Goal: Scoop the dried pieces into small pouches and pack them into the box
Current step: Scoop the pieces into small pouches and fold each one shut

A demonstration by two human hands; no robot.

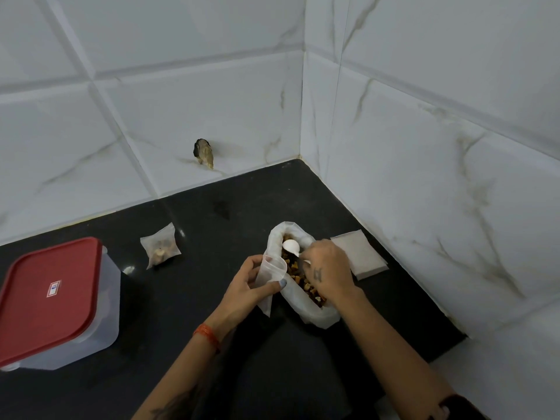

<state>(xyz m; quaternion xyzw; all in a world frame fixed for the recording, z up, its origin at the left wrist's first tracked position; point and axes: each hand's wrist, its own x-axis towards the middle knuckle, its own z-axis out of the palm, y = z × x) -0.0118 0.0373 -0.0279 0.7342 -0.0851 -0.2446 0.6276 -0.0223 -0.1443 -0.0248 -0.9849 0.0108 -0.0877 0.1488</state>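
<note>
Left hand (253, 281): grips small pouch (272, 268) just left of big bag (315, 313).
Right hand (328, 268): pinches white scoop (291, 247) over the bag's dried pieces (295, 268).

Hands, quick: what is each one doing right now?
Left hand: holds a small empty pouch.
Right hand: grips a white scoop in the big bag.

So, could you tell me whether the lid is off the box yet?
No, the red lid sits closed on the box at the left of the counter.
</note>
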